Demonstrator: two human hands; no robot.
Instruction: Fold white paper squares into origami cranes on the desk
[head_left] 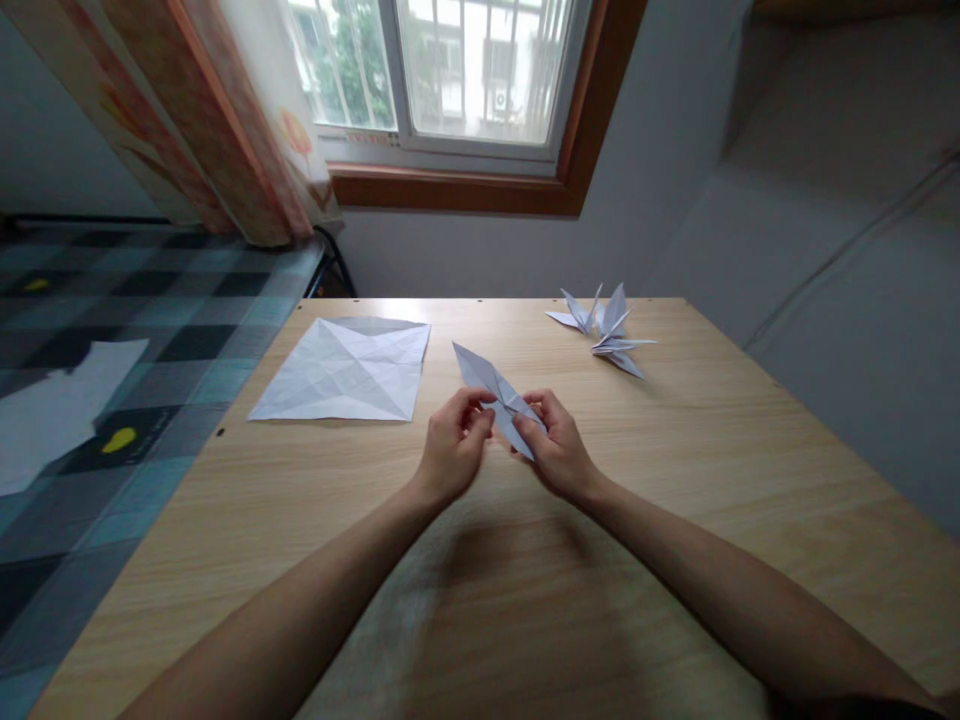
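A folded piece of white paper (480, 372), long and diamond-shaped with a crease down its middle, is held between my hands over the table. My right hand (559, 445) pinches its lower right end, thumb on top and fingers behind. At the paper's left edge, my left hand (457, 440) has its thumb and index finger closed near the middle crease; how firmly they grip is hard to see. Left of my hands lies a flat square sheet of white paper (345, 370) covered in fold lines.
Folded paper cranes (616, 335) stand at the back right of the wooden table (712, 480). A bed with a checked cover (180, 345) adjoins the left side, with white paper scraps (67, 410) on it. Behind are a window (472, 80) and a curtain (217, 110).
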